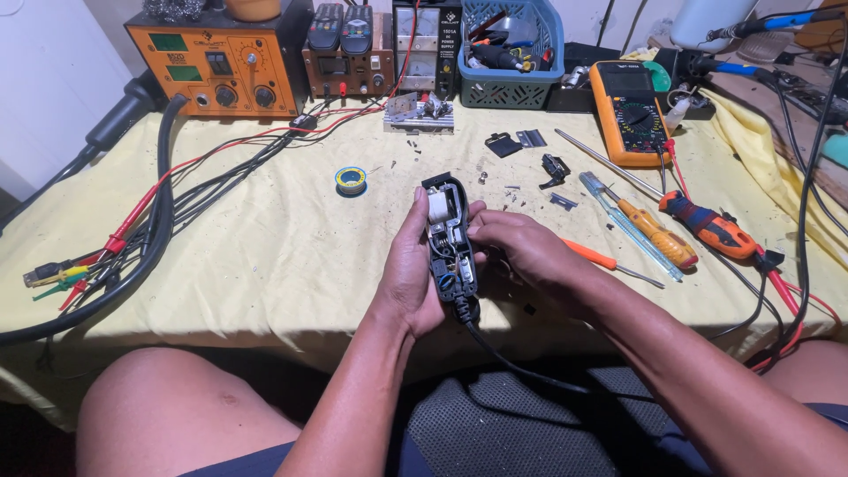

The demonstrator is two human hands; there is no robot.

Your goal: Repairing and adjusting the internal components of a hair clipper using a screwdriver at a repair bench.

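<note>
An opened black corded device [449, 237], a hair-clipper-like body with its cover off, shows a white part and wiring inside. My left hand [408, 274] cradles it from the left and underneath. My right hand [517, 247] grips its right side, with the fingertips resting on the exposed insides. Its black cord [521, 369] runs down toward my lap. The device is held upright just above the front part of the yellow cloth-covered table [265, 256].
Small black and metal parts and screws [530, 168] lie behind the device. Screwdrivers [654, 231] and an orange multimeter [629, 113] sit at the right, a solder spool [351, 180] to the left. Bench instruments [221, 62], a blue basket [512, 53] and cables [150, 230] line the back and left.
</note>
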